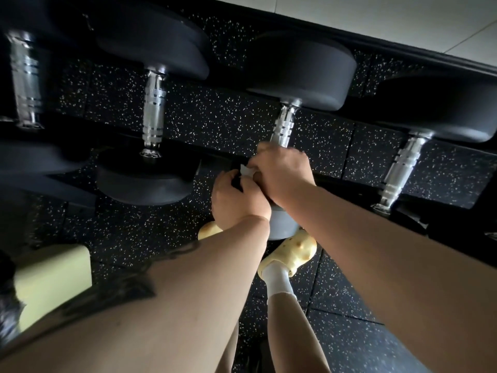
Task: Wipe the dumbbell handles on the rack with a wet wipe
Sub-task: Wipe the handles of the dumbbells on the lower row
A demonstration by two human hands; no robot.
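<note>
White wet wipe point(247, 170) at frame centre, pinched between both hands | right hand point(282, 175) closed around chrome dumbbell handle point(283, 125) | left hand point(236, 199) curled beside it, gripping the wipe's edge

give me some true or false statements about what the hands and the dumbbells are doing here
1. Both hands are on the same dumbbell: true, the right hand and the left hand are together at the lower end of the third handle.
2. A white wet wipe shows between the hands: true.
3. The dumbbell heads are bright red: false, they are black.
4. The person is barefoot: false, a yellow clog over a white sock is visible.
5. The handle to the left is bare chrome: true.
</note>
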